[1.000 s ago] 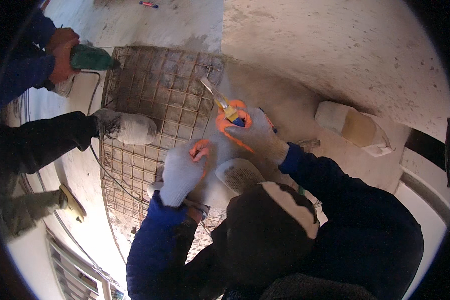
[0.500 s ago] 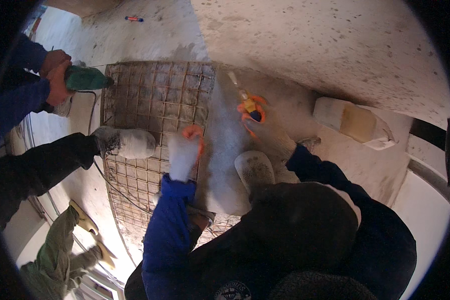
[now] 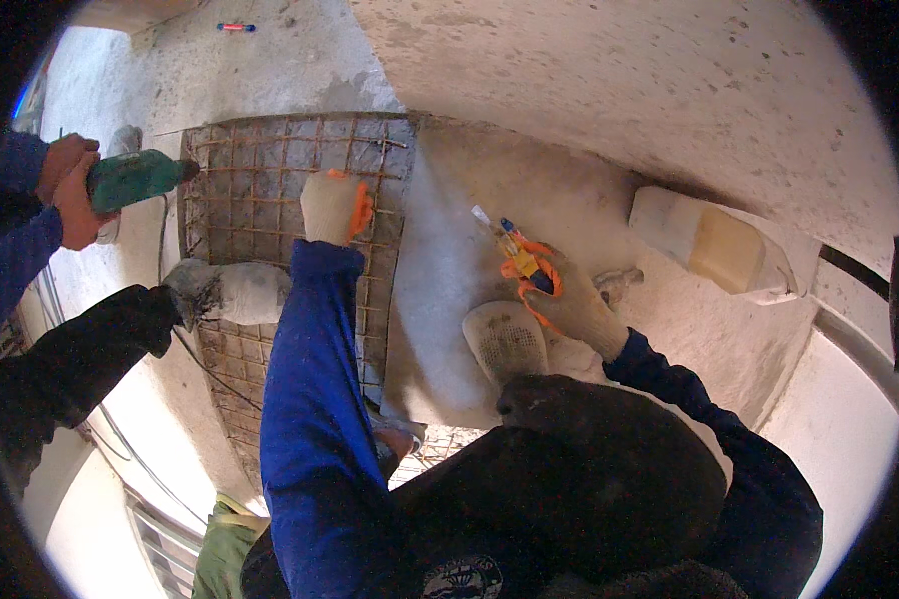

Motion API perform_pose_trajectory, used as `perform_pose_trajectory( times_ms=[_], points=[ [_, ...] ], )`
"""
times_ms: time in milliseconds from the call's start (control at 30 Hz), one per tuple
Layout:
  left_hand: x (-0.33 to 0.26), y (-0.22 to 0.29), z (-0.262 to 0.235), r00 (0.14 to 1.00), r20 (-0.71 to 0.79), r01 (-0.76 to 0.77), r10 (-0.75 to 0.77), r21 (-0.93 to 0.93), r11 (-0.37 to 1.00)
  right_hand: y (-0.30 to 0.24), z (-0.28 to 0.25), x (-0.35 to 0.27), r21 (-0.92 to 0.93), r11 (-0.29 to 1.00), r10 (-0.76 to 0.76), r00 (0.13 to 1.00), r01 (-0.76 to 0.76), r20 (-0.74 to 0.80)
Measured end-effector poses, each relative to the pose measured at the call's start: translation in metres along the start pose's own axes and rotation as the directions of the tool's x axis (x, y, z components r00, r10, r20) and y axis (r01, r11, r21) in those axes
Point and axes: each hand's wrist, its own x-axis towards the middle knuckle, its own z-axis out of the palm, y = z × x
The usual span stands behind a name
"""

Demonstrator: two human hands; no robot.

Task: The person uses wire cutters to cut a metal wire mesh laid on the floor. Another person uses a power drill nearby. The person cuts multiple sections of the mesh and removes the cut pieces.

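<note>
The right hand (image 3: 575, 304), gloved, has its fingers closed on a brush-like tool (image 3: 522, 262) with a yellow body; the tool's pale tip projects beyond the fingertips, away from the wearer, clear of the mesh. A slim blue item (image 3: 508, 227) shows just beside it at the same fingers. The left hand (image 3: 335, 208), also gloved, is extended over the bar mesh (image 3: 245, 229); its fingers appear bent, but whether they are together, apart or gripping a bar cannot be determined. The mesh lies beneath and around the left fingers, and to the left of the right fingers. Status, as judged from the present layout: the bars are in place as a grid within the floor recess, and the whole visible grid is uncovered. Brush work on the bars, if required, is not under way, since the brush tip is off the grid. Left of the left fingers, a co-worker's hands (image 3: 73, 190) hold a green power tool (image 3: 135, 180) with its nose near the mesh edge; whether it is running cannot be determined. Completion of the bars' surface cannot be verified.
</note>
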Motion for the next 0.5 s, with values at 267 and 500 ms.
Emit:
perform_pose_trajectory(
  times_ms=[267, 500],
  points=[
    [0.026, 0.006, 0.013, 0.971, -0.097, -0.165, 0.218, 0.389, 0.906, -0.033, -0.030, 0.030, -0.590, 0.706, -0.387, 0.911, 0.392, 0.142],
    [0.034, -0.002, -0.002, 0.895, -0.027, -0.320, 0.446, 0.659, 0.681, -0.066, -0.016, 0.100, -0.911, 0.377, -0.064, 0.986, 0.167, 0.155]
  ],
)
